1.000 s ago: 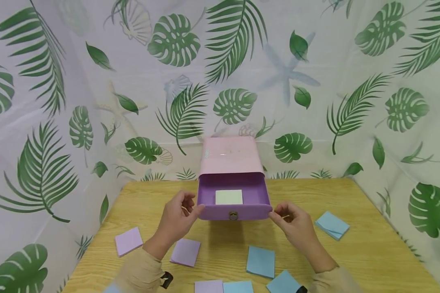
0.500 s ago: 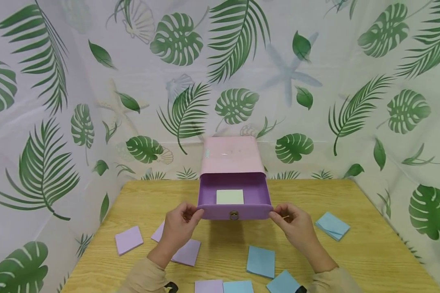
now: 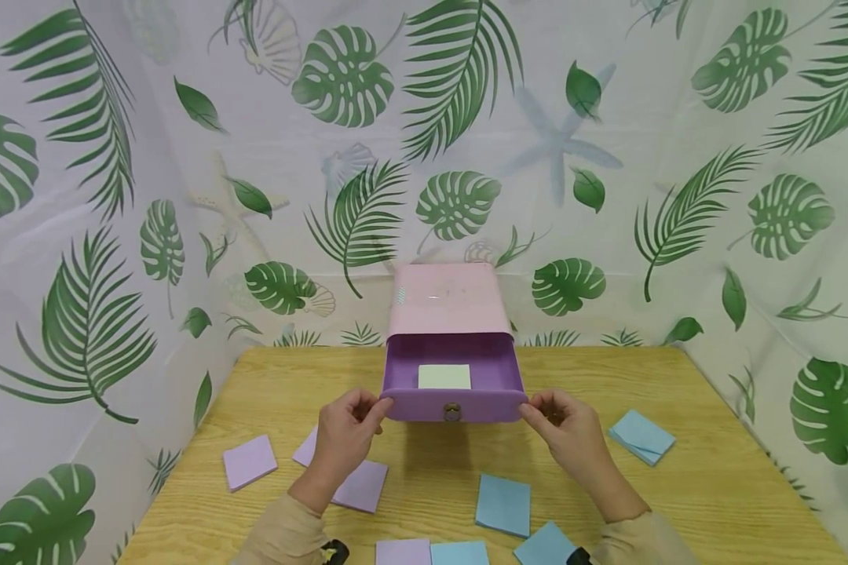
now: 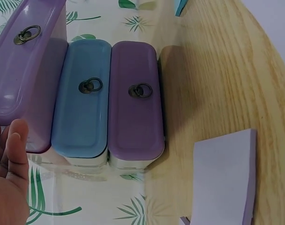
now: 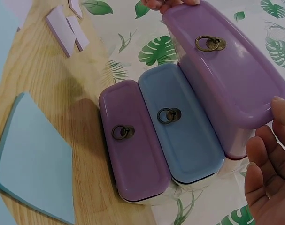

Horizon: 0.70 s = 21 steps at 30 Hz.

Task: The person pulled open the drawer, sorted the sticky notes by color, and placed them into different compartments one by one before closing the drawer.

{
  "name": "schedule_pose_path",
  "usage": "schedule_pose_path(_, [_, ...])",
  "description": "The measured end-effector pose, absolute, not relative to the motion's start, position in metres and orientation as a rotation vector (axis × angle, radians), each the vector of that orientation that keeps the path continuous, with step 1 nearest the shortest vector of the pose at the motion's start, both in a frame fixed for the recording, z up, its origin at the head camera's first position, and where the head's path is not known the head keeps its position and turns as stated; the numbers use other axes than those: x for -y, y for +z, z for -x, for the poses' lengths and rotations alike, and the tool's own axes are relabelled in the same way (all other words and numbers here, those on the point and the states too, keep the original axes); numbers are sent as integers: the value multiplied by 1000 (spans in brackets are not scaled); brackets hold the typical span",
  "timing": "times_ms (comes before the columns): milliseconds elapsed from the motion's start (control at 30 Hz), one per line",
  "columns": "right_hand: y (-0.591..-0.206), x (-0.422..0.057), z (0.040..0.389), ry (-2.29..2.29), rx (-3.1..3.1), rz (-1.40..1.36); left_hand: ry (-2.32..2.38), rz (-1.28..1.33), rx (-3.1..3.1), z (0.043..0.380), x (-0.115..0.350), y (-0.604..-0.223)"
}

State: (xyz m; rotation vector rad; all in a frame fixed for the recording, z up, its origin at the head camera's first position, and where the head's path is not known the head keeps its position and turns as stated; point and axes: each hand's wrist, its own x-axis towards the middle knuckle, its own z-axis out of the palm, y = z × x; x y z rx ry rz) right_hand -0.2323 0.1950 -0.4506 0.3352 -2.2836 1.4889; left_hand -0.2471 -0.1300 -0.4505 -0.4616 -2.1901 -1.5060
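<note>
A pink cabinet (image 3: 448,298) has its top purple drawer (image 3: 424,406) pulled out, front facing me. A pale green pad of sticky notes (image 3: 444,377) lies in it. At the drawer front's left end, my left hand (image 3: 342,431) pinches the corner between thumb and fingers. My right hand (image 3: 568,431) pinches the opposite corner, thumb on the front face, as the right wrist view also shows. Beneath, in the left wrist view, a blue drawer (image 4: 81,122) and a darker purple drawer (image 4: 135,122) are closed, each with a bronze ring pull.
Lilac note pads (image 3: 250,463) lie on the wooden table (image 3: 572,365) to the left. Blue note pads (image 3: 503,504) are at the front and right, one blue pad (image 3: 641,436) beyond my right hand. A leaf-print sheet (image 3: 608,220) hangs behind the cabinet.
My left hand has shifted down slightly and closed its fingers on the drawer corner, uncovering part of a lilac pad. The drawer front has tipped up slightly. My right hand stays at its corner.
</note>
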Motion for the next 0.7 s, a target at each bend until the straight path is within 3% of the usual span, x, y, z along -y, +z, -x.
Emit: schedule_pose_path(700, [-440, -188, 245, 1436, 2321, -275, -1445, 417, 2239, 262, 133, -436])
